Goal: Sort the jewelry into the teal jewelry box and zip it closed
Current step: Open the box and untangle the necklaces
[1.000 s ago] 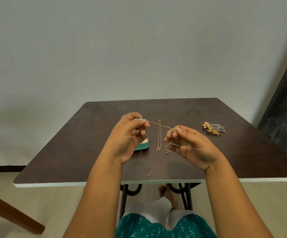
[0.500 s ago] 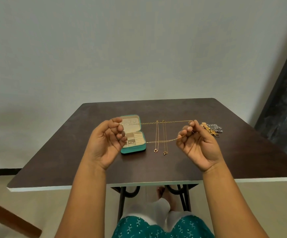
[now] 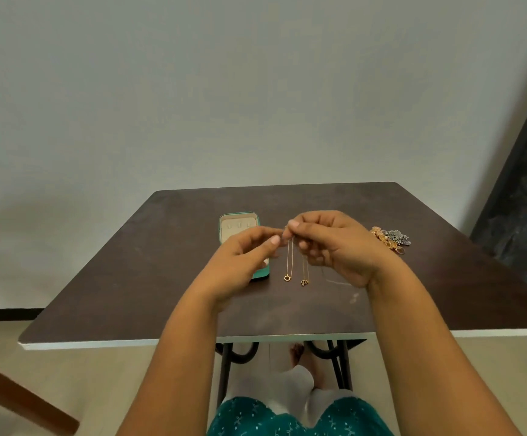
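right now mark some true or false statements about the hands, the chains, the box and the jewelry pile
1. The teal jewelry box is zipped closed. False: it lies open, its pale lining showing.
2. The left hand and the right hand meet at their fingertips above the table. True.
3. Two gold necklaces lie on the table right of the box, pendants toward the person. True.
4. The heap of gold and silver jewelry sits inside the box. False: it lies on the table, right of the right hand.
5. The right hand lies flat on the table. False: its fingers are curled, pinching a fine chain.
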